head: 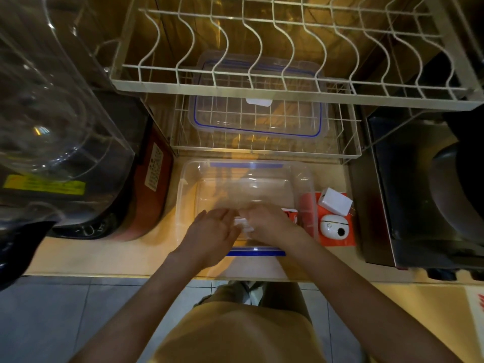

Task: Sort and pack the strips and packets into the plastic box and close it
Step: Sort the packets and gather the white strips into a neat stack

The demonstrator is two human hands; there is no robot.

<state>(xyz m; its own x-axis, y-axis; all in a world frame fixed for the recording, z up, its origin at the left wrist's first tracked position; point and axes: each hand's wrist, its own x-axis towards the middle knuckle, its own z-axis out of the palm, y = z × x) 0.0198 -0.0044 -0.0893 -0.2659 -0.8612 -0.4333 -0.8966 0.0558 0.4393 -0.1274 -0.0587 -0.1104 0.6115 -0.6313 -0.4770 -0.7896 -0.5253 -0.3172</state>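
Both bare hands, left hand and right hand, are meeting inside the near end of the plastic box, the left grip lying open-fingered, the right grip closing on a small white packet, blurred. Clear, glossy, round-cornered and rectangular, the box is sitting uncovered on the tan bench, long axis running left-right. Its blue-gasketed lid is resting on the white wire rack behind.

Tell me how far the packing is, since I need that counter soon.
Early. The plastic box is open and looks nearly empty; its lid lies in the wire rack. Both hands, left hand and right hand, hold small white packets inside it. Further packing and closing remain.
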